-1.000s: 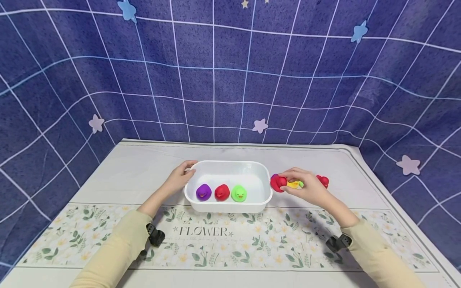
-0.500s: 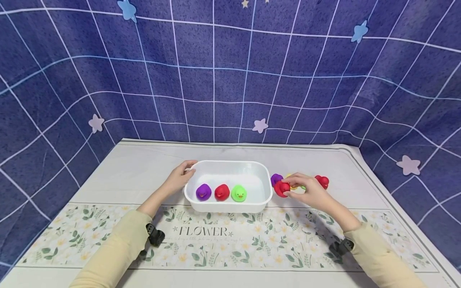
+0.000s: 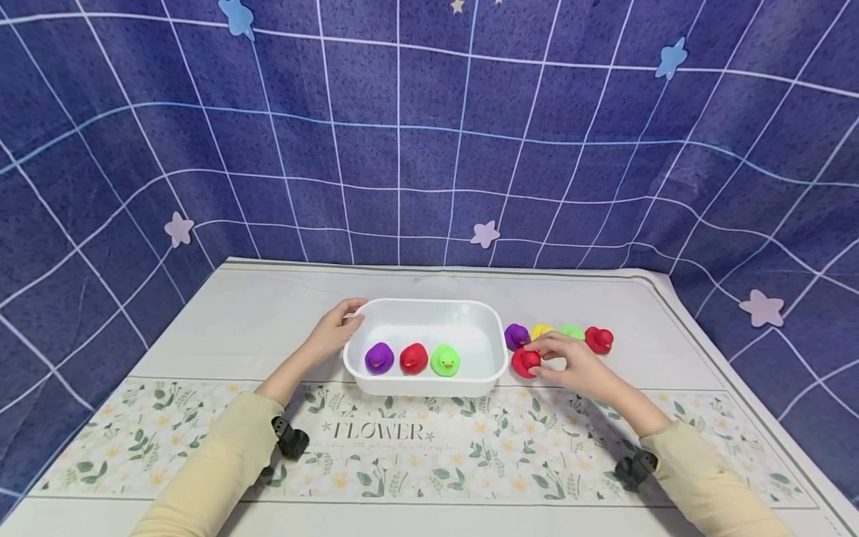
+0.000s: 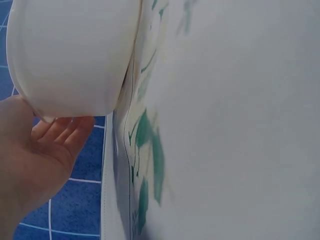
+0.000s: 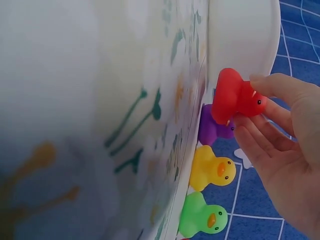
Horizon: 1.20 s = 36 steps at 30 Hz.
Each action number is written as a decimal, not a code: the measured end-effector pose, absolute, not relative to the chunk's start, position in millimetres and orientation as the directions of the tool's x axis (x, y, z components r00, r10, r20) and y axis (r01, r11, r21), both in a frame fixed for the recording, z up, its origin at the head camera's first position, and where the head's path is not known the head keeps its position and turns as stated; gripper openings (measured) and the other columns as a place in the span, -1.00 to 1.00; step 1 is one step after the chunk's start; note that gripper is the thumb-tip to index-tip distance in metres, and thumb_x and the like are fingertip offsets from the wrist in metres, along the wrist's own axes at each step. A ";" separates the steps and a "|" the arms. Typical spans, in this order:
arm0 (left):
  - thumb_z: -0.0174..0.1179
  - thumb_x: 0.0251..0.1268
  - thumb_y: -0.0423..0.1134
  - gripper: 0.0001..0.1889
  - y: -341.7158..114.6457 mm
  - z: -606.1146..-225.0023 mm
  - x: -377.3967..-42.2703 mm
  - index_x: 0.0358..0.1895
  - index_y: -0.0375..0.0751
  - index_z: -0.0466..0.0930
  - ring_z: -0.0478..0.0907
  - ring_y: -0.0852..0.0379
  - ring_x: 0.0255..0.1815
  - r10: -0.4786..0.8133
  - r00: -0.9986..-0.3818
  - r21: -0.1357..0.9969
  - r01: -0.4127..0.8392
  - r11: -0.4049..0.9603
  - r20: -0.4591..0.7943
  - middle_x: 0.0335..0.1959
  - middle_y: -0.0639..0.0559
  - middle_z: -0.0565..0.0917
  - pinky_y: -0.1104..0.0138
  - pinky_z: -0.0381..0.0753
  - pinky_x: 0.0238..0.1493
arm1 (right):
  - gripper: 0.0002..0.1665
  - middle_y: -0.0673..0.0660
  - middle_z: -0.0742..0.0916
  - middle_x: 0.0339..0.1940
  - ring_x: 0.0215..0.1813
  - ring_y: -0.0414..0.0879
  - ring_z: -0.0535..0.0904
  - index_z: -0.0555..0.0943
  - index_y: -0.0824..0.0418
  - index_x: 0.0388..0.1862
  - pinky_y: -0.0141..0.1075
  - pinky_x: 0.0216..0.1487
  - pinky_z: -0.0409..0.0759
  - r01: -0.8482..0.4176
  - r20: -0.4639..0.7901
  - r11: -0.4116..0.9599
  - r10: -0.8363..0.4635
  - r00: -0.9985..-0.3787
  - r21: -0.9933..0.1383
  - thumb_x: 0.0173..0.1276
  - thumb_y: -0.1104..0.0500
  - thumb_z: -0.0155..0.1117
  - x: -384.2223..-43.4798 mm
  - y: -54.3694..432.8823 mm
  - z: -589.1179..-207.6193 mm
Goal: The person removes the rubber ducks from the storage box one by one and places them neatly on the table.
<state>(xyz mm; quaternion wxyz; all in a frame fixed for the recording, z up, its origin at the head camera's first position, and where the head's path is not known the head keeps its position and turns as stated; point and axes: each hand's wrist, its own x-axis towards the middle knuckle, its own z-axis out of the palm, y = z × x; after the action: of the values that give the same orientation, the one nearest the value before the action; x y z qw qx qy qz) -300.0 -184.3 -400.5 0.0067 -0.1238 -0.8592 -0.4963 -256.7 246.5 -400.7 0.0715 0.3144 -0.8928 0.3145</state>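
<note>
The right hand [image 3: 570, 364] holds a red toy duck [image 3: 526, 362], which is pinched between the thumb and the fingers, just beside the right end of a white tub [image 3: 429, 386]. This duck is upright, in front of a purple duck [image 3: 516, 336]; whether it touches the counter [image 3: 282, 298], I cannot tell. From the purple duck, a row goes toward the right: a yellow duck [image 5: 212, 169], a light green duck [image 3: 572, 333] and a second red duck [image 3: 599, 340]. In the head view, the right hand partly covers the yellow one and the light green one. The left hand [image 3: 333, 331] is at the left end of the tub; its fingers are extended and loose, and they touch the outer side near the far corner. Inside the tub, along the near wall, three ducks sit with small gaps between them: from left to right, a violet duck [image 3: 379, 359], a third red duck [image 3: 414, 359] and a bright green duck [image 3: 446, 361]. Behind the counter hangs a blue cloth [image 3: 429, 164] with pale grid lines and stars.
</note>
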 end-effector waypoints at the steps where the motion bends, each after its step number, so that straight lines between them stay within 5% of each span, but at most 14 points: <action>1: -0.09 0.46 -0.28 -0.53 -184.5 -400.9 -300.3 0.35 -0.42 0.18 0.46 -0.32 0.15 0.204 -0.970 0.853 0.215 0.475 0.131 0.25 -0.44 0.35 0.07 0.60 0.07 | -0.63 0.10 0.67 -0.08 -0.11 -0.03 0.62 0.63 0.22 -0.03 -0.13 -0.08 0.66 -0.603 0.316 0.610 -0.519 -0.795 -0.515 0.13 0.26 0.40 -256.5 246.4 -401.0; 28: -0.07 0.45 -0.26 -0.55 -187.0 -409.4 -304.4 0.33 -0.35 0.22 0.49 -0.27 0.13 0.205 -0.968 0.836 0.231 0.497 0.146 0.24 -0.38 0.39 0.12 0.63 0.05 | -0.52 0.19 0.66 0.00 -0.03 0.07 0.62 0.58 0.29 0.06 -0.06 -0.04 0.65 -0.578 0.234 0.647 -0.542 -0.807 -0.497 0.14 0.22 0.39 -253.2 243.0 -399.0; 36: -0.06 0.44 -0.29 -0.56 -186.4 -405.7 -304.2 0.31 -0.37 0.24 0.51 -0.27 0.11 0.225 -0.959 0.818 0.266 0.511 0.171 0.21 -0.39 0.42 0.10 0.63 0.04 | -0.58 0.18 0.68 -0.06 -0.06 0.05 0.62 0.62 0.32 -0.01 -0.03 -0.07 0.65 -0.691 0.435 0.585 -0.537 -0.722 -0.425 0.11 0.27 0.40 -256.1 241.2 -386.3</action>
<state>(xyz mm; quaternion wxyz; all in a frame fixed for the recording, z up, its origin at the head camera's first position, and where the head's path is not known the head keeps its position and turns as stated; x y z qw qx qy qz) -304.2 -186.4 -405.7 0.0213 -0.1412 -0.8689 -0.4740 -256.1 241.2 -386.3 0.1312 0.3487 -0.8805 0.2931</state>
